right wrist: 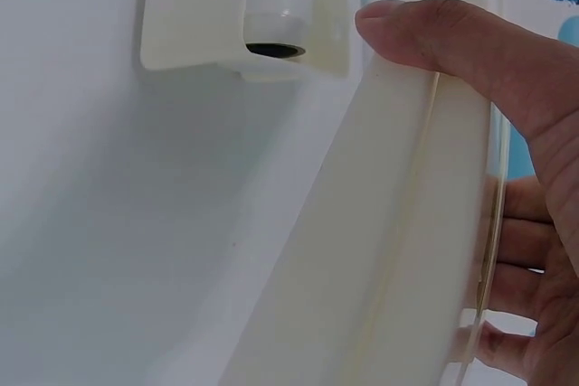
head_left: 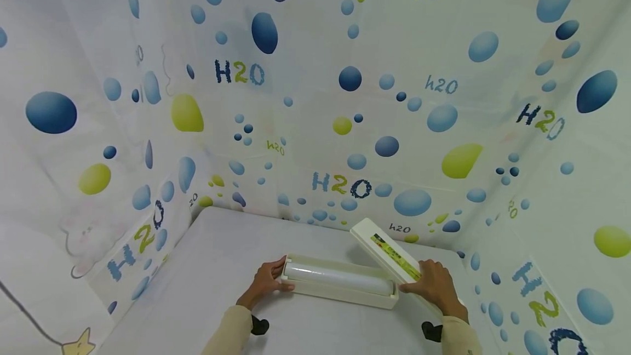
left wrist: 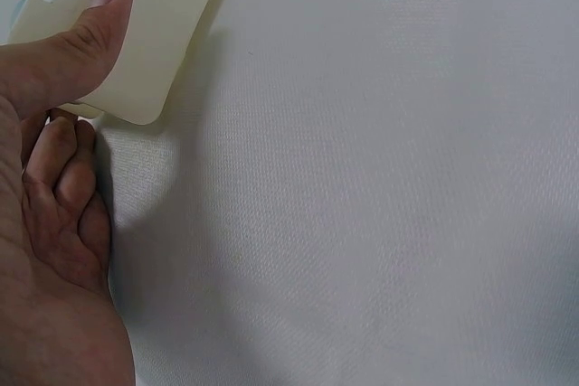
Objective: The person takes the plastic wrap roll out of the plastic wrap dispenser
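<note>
While the left hand (head_left: 266, 282) grips the left end of a long cream box (head_left: 340, 296), the right hand (head_left: 436, 288) holds a matching lid (head_left: 363, 229) near the box's other end. The box lies lengthwise across the front of the table (head_left: 222, 245), between the two hands, its right end slightly nearer the person; whether it rests flat or is lifted a little, I cannot tell. Its top is uncovered, and a shiny white roll (head_left: 340, 279) lies inside along most of its length. In the left wrist view the thumb presses on the pale wall of the box, with the other fingers curled in below its end. The lid is tilted, its far end pointing to the back left, with a green and yellow label (head_left: 394, 256) on its outer face. In the right wrist view the thumb lies across one side of the lid and the fingers wrap behind the other, next to a clear strip (right wrist: 493, 250) along the edge; the roll's dark, hollow end shows just beside the thumb. Both arms wear cream sleeves (head_left: 229, 330), with a black piece (head_left: 432, 332) at each wrist. Around the table hangs a white sheet (head_left: 315, 125) printed with blue and green drops and "H2O" lettering.
</note>
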`<action>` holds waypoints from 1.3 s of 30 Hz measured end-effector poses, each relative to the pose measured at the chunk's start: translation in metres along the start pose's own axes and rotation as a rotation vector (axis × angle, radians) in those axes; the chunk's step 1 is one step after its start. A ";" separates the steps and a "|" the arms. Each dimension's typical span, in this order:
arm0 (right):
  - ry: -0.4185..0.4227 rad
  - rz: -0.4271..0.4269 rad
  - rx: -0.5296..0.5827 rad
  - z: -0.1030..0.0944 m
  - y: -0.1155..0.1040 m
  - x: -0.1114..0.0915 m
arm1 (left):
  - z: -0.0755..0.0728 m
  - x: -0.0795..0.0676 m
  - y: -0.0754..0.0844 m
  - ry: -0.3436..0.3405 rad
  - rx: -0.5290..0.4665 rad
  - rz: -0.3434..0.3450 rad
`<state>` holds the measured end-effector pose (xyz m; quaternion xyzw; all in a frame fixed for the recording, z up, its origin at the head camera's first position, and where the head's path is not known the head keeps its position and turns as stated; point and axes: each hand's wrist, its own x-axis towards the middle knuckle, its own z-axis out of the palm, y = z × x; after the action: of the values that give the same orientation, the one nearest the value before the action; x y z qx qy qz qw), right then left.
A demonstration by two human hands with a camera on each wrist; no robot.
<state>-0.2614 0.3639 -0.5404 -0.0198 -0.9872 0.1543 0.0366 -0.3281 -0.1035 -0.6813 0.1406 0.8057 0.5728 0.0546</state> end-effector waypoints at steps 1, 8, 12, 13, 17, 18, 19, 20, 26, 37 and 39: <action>0.001 0.002 0.002 0.000 0.000 0.000 | 0.000 0.000 -0.001 -0.001 0.001 0.000; -0.004 0.015 -0.009 -0.001 0.000 -0.002 | 0.000 0.001 -0.005 0.007 0.019 0.019; -0.001 0.015 -0.005 -0.001 0.000 -0.004 | 0.000 0.000 -0.002 0.002 -0.006 -0.026; 0.000 0.015 -0.004 -0.001 0.000 -0.004 | 0.001 0.000 -0.002 0.002 -0.013 -0.038; 0.000 0.019 0.002 -0.002 0.002 -0.005 | 0.000 -0.002 0.000 0.010 0.012 -0.030; -0.003 0.023 0.001 -0.002 0.002 -0.005 | 0.000 -0.001 -0.001 0.011 0.017 -0.028; -0.006 0.026 0.000 -0.003 0.003 -0.005 | 0.001 -0.001 -0.002 0.012 0.023 -0.019; -0.009 0.032 0.000 -0.003 0.003 -0.005 | 0.000 -0.001 -0.003 0.011 0.032 -0.007; -0.015 0.056 -0.020 -0.002 0.005 -0.007 | 0.000 0.000 -0.005 -0.005 0.031 0.000; 0.005 0.056 -0.053 -0.004 0.006 -0.009 | 0.001 0.003 -0.011 -0.002 -0.004 -0.016; 0.004 0.060 -0.054 -0.004 0.006 -0.009 | 0.001 0.002 -0.010 -0.004 0.003 -0.016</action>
<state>-0.2518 0.3702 -0.5393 -0.0504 -0.9899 0.1286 0.0332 -0.3315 -0.1046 -0.6907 0.1355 0.8075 0.5709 0.0606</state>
